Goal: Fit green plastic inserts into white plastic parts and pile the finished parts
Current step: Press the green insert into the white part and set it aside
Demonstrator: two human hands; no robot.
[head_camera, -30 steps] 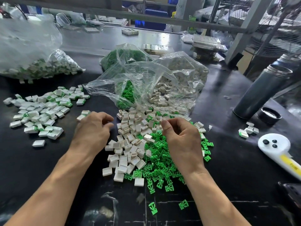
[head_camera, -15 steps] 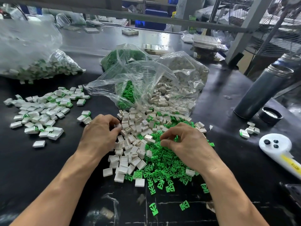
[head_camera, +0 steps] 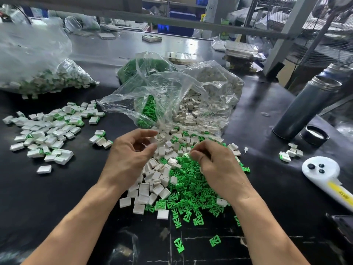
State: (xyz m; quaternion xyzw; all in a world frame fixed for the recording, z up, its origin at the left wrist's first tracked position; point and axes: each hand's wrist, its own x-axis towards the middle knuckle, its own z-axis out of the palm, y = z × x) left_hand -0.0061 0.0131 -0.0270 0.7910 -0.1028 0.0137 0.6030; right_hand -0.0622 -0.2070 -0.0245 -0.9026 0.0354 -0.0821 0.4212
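Note:
Loose white plastic parts (head_camera: 158,188) lie heaped at the table's middle, with a spread of green inserts (head_camera: 191,190) just right of them. My left hand (head_camera: 131,157) hovers over the white heap, fingers curled and thumb and forefinger apart; motion blur hides whether anything is in it. Over the green spread, my right hand (head_camera: 217,167) pinches thumb and forefinger together on what looks like a pale green insert. Finished white-and-green parts (head_camera: 47,131) are piled at the left, with a few more (head_camera: 100,139) close to my left hand.
Open clear bags of green inserts (head_camera: 149,111) and white parts (head_camera: 210,92) sit behind the heaps. A big bag of finished parts (head_camera: 47,81) lies far left. At the right stand a grey flask (head_camera: 305,106), its lid (head_camera: 314,134), a white handheld device (head_camera: 321,171) and a few parts (head_camera: 290,153).
My left hand has come up off the white heap and moved right. My right hand has drawn back from the green spread with its fingertips pinched together.

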